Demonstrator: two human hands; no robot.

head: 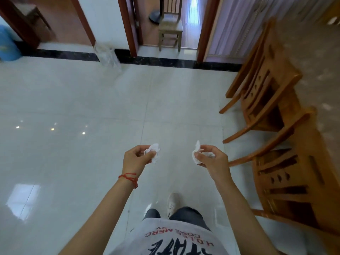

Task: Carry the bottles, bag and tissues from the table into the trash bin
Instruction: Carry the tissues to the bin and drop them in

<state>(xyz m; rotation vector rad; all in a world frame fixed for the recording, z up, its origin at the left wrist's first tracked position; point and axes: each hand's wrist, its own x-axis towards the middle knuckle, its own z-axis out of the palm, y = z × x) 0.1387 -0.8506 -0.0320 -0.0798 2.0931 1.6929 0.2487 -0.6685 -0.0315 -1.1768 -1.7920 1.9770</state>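
Wooden chairs (272, 100) flank the right; blurry, perhaps plastic wrap (107, 54) ahead.

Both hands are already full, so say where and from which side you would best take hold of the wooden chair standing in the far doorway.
Grip the chair by the top rail of its backrest, reaching over the seat from the near side. The seat faces the camera, and the slatted back stands upright behind it.

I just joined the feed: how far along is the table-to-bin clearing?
In hand: the left hand pinches a crumpled tissue, and the right hand pinches another tissue, both carried over the tiled floor. Left: dropping them in. No bin, bottles or bag are clearly visible, so earlier progress cannot be judged.
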